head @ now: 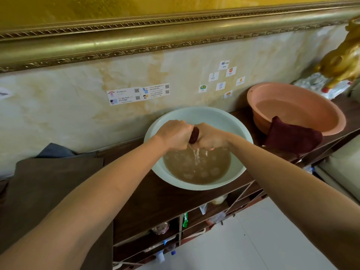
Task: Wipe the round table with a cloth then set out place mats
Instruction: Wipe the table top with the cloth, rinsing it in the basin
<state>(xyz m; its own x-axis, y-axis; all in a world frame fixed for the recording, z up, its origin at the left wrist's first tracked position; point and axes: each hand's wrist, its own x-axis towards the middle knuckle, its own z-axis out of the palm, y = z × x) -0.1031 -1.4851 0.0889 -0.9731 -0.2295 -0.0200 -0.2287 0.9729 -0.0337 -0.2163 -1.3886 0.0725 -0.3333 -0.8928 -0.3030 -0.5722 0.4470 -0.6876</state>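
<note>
- Left hand (174,134) and right hand (211,137) meet above the pale basin (155,168); both sets of fingers are curled tight round a dark red cloth (194,135), clamped on it from either side; only a small roll of it shows between the fists
- Water (197,156) streams from the cloth into the murky water in the basin
- The basin stands on a dark wooden shelf (152,201) against the wall
- To the right, an orange basin (296,108) holds water; a second dark red cloth (292,137) hangs over its near rim
- Stickers (138,93) dot the wall; a gold figure (342,61) stands at far right
</note>
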